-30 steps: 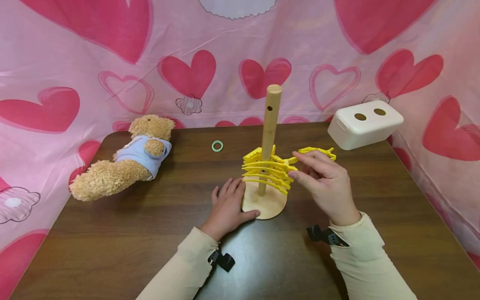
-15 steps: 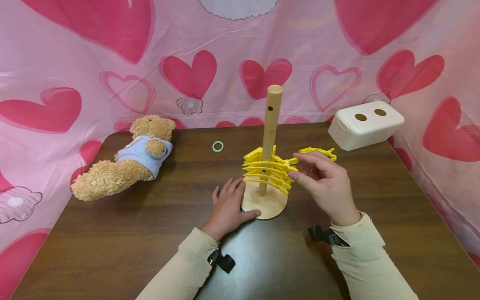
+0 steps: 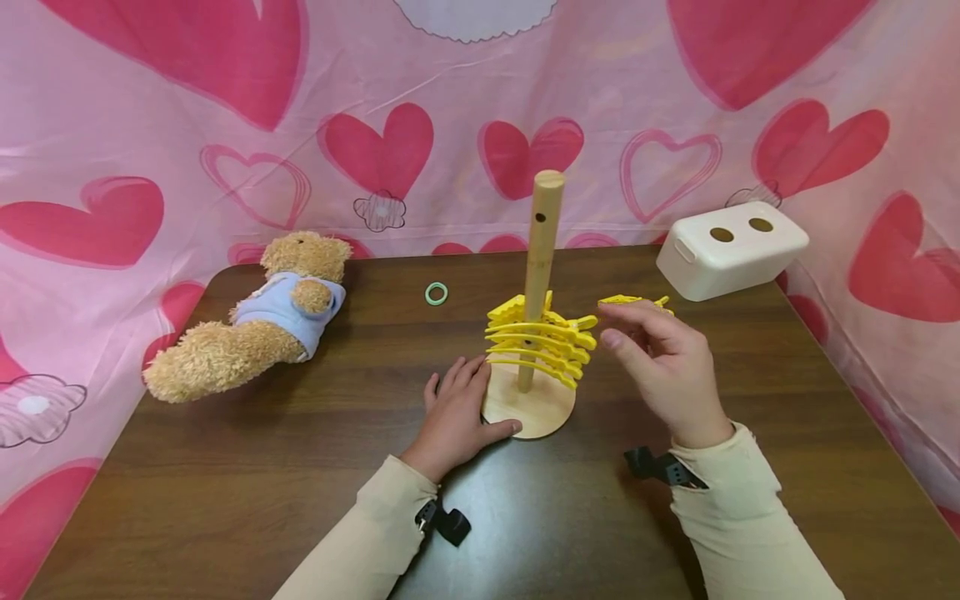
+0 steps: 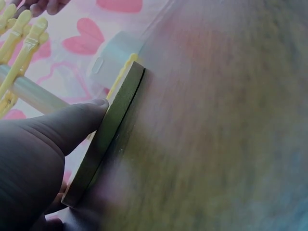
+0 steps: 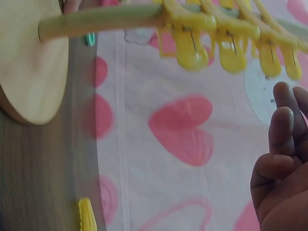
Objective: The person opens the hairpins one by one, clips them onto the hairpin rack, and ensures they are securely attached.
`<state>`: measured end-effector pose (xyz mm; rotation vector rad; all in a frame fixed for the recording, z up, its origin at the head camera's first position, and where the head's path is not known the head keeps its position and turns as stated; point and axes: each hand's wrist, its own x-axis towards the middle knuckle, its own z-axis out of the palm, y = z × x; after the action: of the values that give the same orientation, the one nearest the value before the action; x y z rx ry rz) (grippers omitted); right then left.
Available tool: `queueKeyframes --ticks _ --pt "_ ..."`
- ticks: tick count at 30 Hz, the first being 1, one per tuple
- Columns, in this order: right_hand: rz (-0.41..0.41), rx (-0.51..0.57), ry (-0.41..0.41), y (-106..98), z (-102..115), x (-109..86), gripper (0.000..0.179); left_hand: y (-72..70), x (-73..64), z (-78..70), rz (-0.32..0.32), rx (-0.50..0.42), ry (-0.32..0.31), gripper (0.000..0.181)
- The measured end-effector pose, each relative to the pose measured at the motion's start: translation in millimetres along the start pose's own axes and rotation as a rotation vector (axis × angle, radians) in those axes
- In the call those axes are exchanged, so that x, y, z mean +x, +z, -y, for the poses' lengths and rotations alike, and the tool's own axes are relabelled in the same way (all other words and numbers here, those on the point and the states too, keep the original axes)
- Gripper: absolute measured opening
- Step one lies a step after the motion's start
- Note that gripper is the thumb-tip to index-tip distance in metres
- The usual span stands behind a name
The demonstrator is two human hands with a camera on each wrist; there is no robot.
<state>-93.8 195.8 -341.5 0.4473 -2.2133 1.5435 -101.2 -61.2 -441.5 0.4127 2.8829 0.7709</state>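
Observation:
A wooden post [image 3: 543, 250] stands upright on a round wooden base [image 3: 542, 408]. Several yellow clothespins [image 3: 517, 335] are clipped across its lower half; in the right wrist view, yellow clothespins [image 5: 191, 55] jut out in a row. My left hand [image 3: 459, 412] rests at the left of the base with its fingers spread. Its thumb [image 4: 79, 122] presses on the base's rim. My right hand [image 3: 670, 371] hovers just right of the clothespins, thumb and forefinger apart, holding nothing. Behind it, a loose yellow clothespin [image 3: 621, 299] lies on the table, partly covered.
A white box [image 3: 723, 258] with two round holes stands at the back right. To the left lies a teddy bear [image 3: 288, 304] in a blue top. A small green ring [image 3: 436, 293] is on the brown table [image 3: 360, 467]. A pink heart-patterned cloth [image 3: 457, 92] hangs behind.
My right thumb and forefinger have let go of a clothespin on the post, and the hand has drawn slightly right. The left hand and the stand have stayed put.

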Motion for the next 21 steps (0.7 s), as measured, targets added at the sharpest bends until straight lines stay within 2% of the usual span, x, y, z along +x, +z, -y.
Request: queueKeyframes --ticks 4,10,17,21 --pt "-0.034 -0.042 0.007 -10.4 -7.2 3.2 0.023 -0.4 -0.5 -0.3 -0.007 -0.011 0.006 0.098" --pt "-0.105 -0.156 0.112 -26.3 -24.1 7.7 0.019 0.5 -0.2 0.0 -0.009 -0.014 0.010 0.098" --pt "-0.153 -0.130 0.298 -35.5 -48.9 11.5 0.030 2.2 0.3 1.4 -0.004 -0.017 0.002 0.099" --pt "-0.169 -0.103 0.374 -37.3 -63.4 12.2 0.034 2.3 0.7 2.0 -0.003 -0.012 0.000 0.099"
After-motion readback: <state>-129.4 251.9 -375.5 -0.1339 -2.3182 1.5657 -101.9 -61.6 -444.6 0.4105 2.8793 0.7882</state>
